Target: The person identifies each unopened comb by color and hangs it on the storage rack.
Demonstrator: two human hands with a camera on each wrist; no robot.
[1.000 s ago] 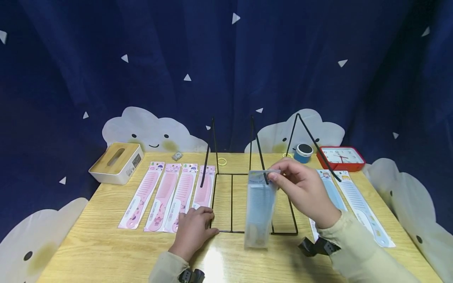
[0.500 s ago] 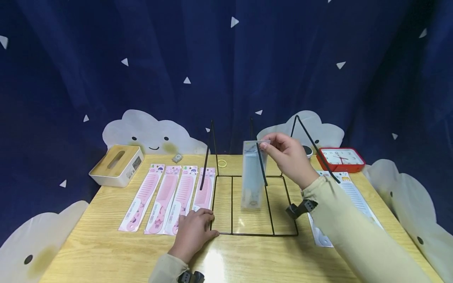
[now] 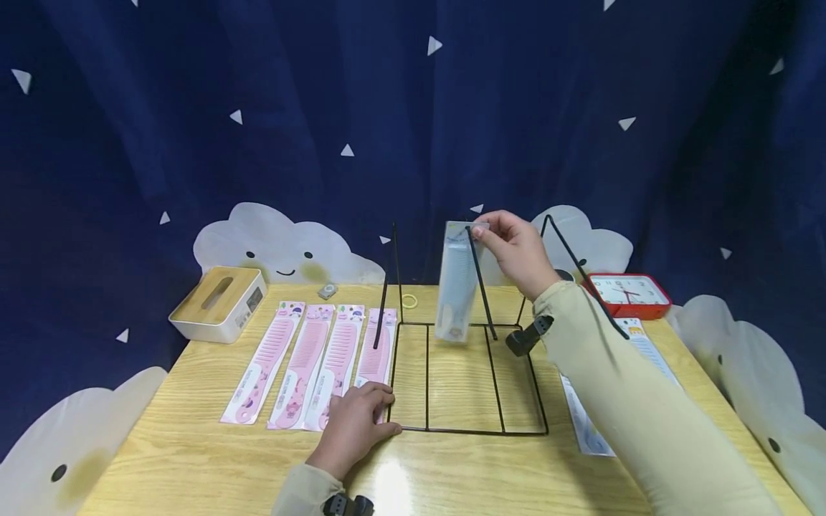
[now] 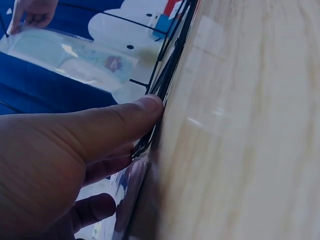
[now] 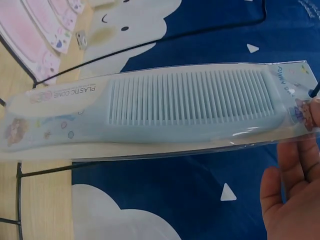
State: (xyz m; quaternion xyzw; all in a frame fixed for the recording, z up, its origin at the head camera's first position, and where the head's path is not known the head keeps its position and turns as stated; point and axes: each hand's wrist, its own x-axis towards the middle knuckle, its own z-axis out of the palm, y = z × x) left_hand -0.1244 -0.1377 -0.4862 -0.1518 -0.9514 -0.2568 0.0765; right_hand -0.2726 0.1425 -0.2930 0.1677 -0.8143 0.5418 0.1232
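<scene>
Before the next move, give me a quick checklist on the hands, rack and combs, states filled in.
1. Right hand free: not ok, it pinches the top of the packaged blue comb.
2. Package threaded on the middle prong: cannot tell for sure; the prong emerges near its top, but the hole isn't clear.
3. Rack steadied: ok, left hand grips its front left corner.
4. Left prong and right prong bare: ok, no comb hangs on either.
5. Spare blue combs clear of the right sleeve: cannot tell, it hides part of them.
</scene>
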